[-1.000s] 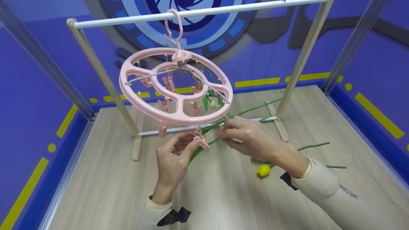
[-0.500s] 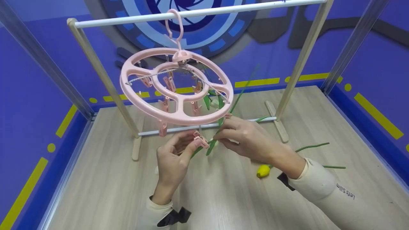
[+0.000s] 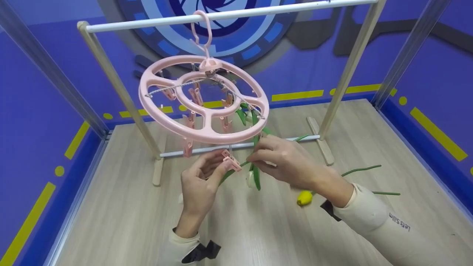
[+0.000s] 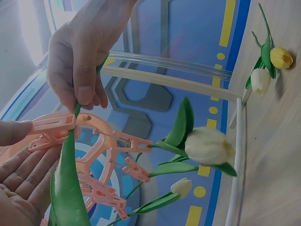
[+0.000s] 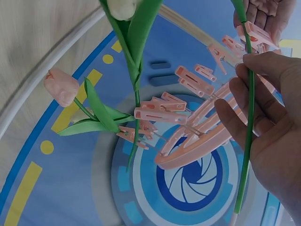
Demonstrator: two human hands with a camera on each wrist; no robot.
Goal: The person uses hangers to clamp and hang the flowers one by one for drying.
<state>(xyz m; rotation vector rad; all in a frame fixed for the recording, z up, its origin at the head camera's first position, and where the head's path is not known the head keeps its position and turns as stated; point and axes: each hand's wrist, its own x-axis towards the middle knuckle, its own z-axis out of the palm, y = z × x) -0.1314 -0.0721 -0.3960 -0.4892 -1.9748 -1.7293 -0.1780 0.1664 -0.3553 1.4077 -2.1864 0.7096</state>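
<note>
My left hand (image 3: 199, 183) pinches a pink clothespin (image 3: 231, 163) hanging at the near rim of the round pink hanger (image 3: 218, 138). With thumb and fingertips, my right hand (image 3: 286, 157) grips the green stem (image 5: 250, 113) of an artificial tulip. In the left wrist view that stem lies at the clothespin's jaws, its green leaf (image 4: 69, 181) below; whether the jaws bite it I cannot tell. The bloom is mostly hidden behind my left hand. Beside my right hand hangs a white tulip (image 3: 250, 180) clipped head down. A pink tulip (image 5: 61, 87) hangs from another clothespin.
The hanger's hook (image 3: 201, 29) hangs on the white bar (image 3: 273, 11) of a wooden-legged rack. On the table, a yellow tulip (image 3: 304, 198) lies right of my hands, with a white tulip (image 4: 260, 81) beside it. Several other pink clothespins (image 3: 187, 147) dangle from the hanger.
The clipped white tulip beside my right hand has swung: its stem pointed right, then up, and its bloom now hangs down. Both hands stay almost in place.
</note>
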